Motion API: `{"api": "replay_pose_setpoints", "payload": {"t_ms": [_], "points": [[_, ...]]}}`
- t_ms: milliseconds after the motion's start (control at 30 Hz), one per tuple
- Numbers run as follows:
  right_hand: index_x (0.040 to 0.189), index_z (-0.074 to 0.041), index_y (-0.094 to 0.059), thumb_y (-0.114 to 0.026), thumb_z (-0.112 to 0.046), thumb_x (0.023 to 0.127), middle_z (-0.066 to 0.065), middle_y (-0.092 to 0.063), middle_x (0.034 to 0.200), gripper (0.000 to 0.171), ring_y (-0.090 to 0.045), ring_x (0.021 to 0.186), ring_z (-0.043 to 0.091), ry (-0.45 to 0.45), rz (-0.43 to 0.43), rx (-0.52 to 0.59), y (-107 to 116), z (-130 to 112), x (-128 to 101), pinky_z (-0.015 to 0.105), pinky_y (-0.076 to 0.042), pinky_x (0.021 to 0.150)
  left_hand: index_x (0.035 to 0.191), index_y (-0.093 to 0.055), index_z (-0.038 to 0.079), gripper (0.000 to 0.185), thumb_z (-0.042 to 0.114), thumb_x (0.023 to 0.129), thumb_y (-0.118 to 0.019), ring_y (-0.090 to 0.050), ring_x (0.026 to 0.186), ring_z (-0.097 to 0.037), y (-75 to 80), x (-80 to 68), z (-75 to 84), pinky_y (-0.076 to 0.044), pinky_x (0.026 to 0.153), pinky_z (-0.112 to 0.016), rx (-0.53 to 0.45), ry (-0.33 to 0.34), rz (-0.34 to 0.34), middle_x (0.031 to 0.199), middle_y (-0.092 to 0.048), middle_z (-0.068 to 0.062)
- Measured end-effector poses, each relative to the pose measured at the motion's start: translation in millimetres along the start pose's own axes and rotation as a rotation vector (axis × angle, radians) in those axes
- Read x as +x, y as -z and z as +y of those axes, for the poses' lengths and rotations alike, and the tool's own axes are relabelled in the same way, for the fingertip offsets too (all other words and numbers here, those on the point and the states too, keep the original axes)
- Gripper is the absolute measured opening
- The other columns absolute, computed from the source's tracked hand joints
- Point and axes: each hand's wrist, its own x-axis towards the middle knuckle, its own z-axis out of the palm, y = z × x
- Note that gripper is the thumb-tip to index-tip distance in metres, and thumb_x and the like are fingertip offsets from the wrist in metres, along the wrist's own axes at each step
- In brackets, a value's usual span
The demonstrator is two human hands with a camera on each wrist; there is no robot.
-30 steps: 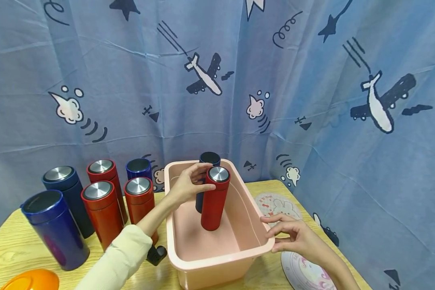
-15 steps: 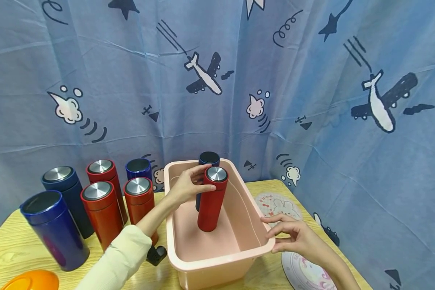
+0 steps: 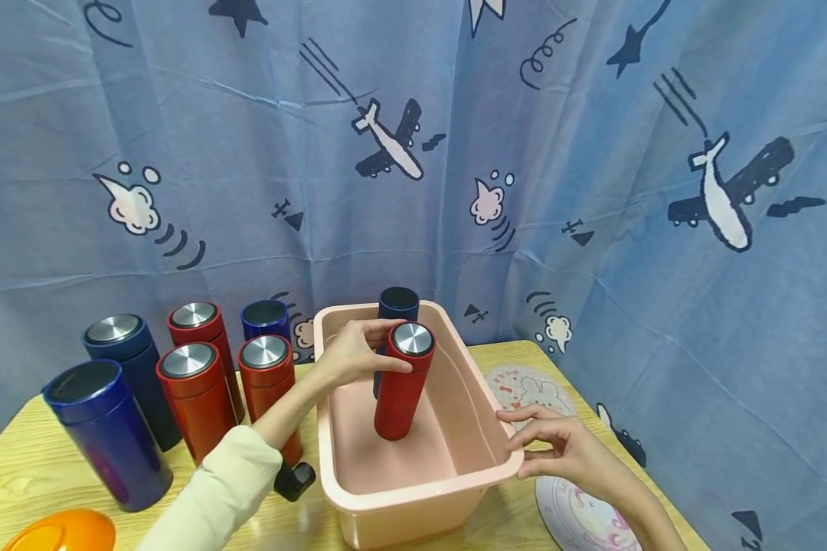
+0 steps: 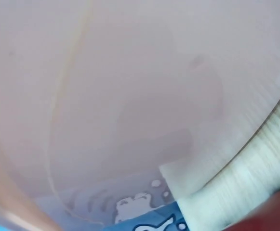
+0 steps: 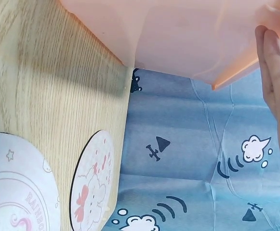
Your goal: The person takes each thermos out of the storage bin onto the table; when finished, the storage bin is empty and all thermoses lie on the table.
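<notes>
In the head view my left hand (image 3: 355,353) holds a red thermos (image 3: 401,398) with a steel-topped lid near its top, thumb in front and fingers behind. The thermos stands inside a pink plastic tub (image 3: 413,499), leaning slightly, its base low over the tub floor. Behind it in the tub is a dark blue thermos (image 3: 398,300), partly hidden by the hand and the red one. My right hand (image 3: 558,445) grips the tub's right rim near the front corner. The right wrist view shows its fingers (image 5: 277,67) against the tub's rim and outer wall (image 5: 178,36).
Left of the tub stand several thermoses, among them a blue one (image 3: 110,440) and a red one (image 3: 196,398). An orange bowl-like object (image 3: 65,532) lies front left. Two round printed mats (image 3: 554,509) lie on the table's right side. A blue curtain (image 3: 413,229) hangs behind.
The red thermos has moved a little left inside the tub, and its top has sunk slightly along with my left hand. My right hand stays on the rim.
</notes>
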Motion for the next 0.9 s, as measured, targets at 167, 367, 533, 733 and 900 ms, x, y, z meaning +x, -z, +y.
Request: {"api": "replay_pose_setpoints", "payload": {"t_ms": [167,367,533,733,900], "points": [[0.104,0.002,-0.069,-0.071,0.007,0.079,0.004,-0.055,0.132,0.025,-0.048,0.123,0.006,0.0,-0.003,0.004,1,0,0,0.03,-0.055,0.085,0.129,-0.061,0.005,0.064,0.013,0.071,-0.086,-0.065,0.107,-0.025,2.6,-1.9,3.1,-0.052,0.092,-0.039,0.028,-0.03,-0.004,0.116,-0.067,-0.013],[0.104,0.003,-0.069,-0.07,0.009,0.079,0.003,-0.055,0.132,0.026,-0.05,0.121,0.006,0.006,-0.005,0.008,1,-1,0,0.032,-0.055,0.083,0.127,-0.062,0.006,0.064,0.012,0.069,-0.087,-0.065,0.107,-0.023,3.4,-3.9,0.5,-0.053,0.09,-0.033,0.002,-0.048,0.008,0.116,-0.068,-0.011],[0.103,0.002,-0.069,-0.071,0.008,0.079,0.004,-0.055,0.132,0.025,-0.049,0.121,0.005,0.001,-0.003,-0.001,0,-1,0,0.032,-0.056,0.082,0.128,-0.061,0.005,0.063,0.012,0.07,-0.086,-0.065,0.106,-0.023,5.7,-9.0,4.3,-0.053,0.089,-0.033,-0.037,-0.067,0.007,0.115,-0.068,-0.012],[0.104,0.001,-0.069,-0.071,0.007,0.079,0.003,-0.055,0.132,0.025,-0.048,0.123,0.005,-0.007,-0.003,0.002,1,0,0,0.03,-0.055,0.085,0.128,-0.06,0.003,0.063,0.006,0.07,-0.085,-0.065,0.106,-0.023,10.1,-16.9,18.1,-0.052,0.09,-0.031,-0.138,-0.072,0.011,0.115,-0.068,-0.013],[0.104,0.001,-0.069,-0.07,0.007,0.08,0.001,-0.056,0.132,0.025,-0.049,0.122,0.005,-0.02,0.0,0.005,2,1,-1,0.029,-0.054,0.086,0.127,-0.062,0.004,0.064,0.003,0.068,-0.086,-0.066,0.104,-0.02,12.1,-27.8,34.0,-0.053,0.088,-0.029,-0.206,-0.074,0.027,0.112,-0.069,-0.011]]}}
